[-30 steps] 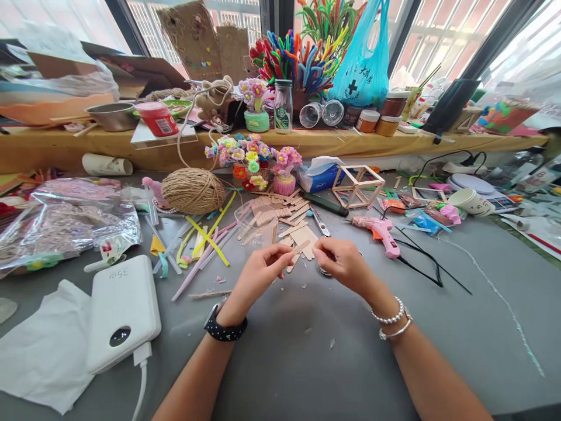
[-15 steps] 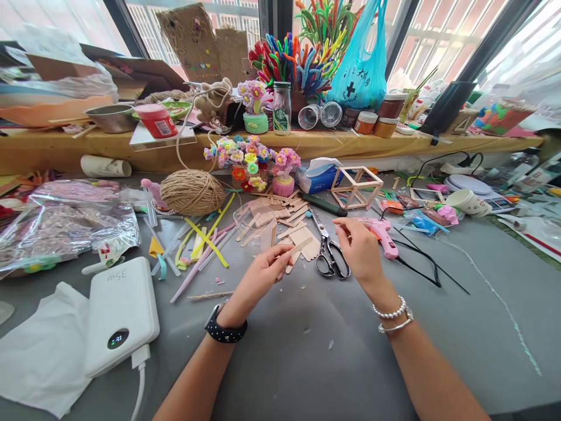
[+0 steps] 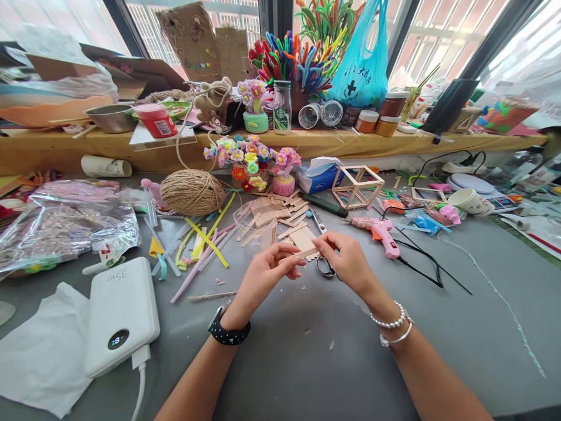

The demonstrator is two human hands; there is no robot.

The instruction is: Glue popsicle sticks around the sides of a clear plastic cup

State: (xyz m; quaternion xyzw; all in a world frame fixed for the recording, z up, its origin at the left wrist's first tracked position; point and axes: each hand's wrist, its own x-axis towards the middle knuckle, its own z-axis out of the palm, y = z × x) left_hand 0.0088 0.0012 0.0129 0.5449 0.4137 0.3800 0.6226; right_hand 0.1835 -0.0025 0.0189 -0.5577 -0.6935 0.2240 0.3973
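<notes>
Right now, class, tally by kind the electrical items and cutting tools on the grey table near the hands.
White power bank: 1
Pink glue gun: 1
Scissors: 1
Total: 3

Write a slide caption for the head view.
Left hand and right hand hold a flat wooden craft stick above a grey table.

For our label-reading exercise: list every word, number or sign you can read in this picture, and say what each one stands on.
"mSE", seen upside down: white power bank.
"8": the power bank's round display.
White cross with characters too small to read: blue plastic bag.
Round green logo, wording too small to read: glass bottle.
Red jar label: blurred, unreadable.
</notes>
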